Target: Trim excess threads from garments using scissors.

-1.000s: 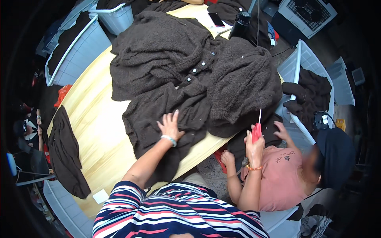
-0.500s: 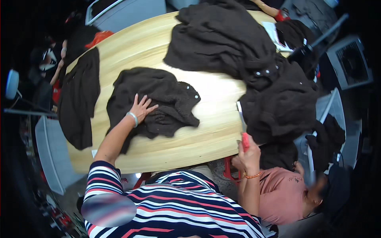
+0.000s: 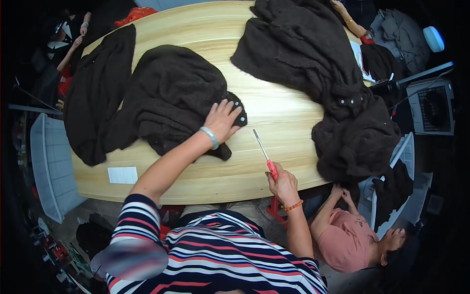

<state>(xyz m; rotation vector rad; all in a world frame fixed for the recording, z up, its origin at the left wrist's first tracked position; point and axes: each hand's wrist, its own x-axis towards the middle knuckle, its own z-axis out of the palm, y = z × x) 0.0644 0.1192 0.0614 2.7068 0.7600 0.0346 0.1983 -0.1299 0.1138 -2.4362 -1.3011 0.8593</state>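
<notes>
My left hand (image 3: 223, 120), a pale bracelet at its wrist, lies with fingers spread on a dark brown knitted garment (image 3: 171, 88). Its fingertips rest close to the garment's edge with pale, shiny buttons (image 3: 242, 118). My right hand (image 3: 284, 183), wearing a beaded bracelet, is closed round the red handle of a screwdriver (image 3: 262, 145). The thin metal shaft points up and to the left over the table, its tip apart from the garment.
More dark garments lie on the wooden table (image 3: 215, 188): one at the left (image 3: 98, 93), a heap at the right (image 3: 303, 54). A white paper (image 3: 122, 175) is near the front edge. Plastic bins (image 3: 46, 166) flank the table. A person in pink (image 3: 342, 240) sits beside my right arm.
My left hand has moved right across the garment toward its buttons. The garment lies more spread out. My right hand has brought the screwdriver left, away from the right-hand heap.
</notes>
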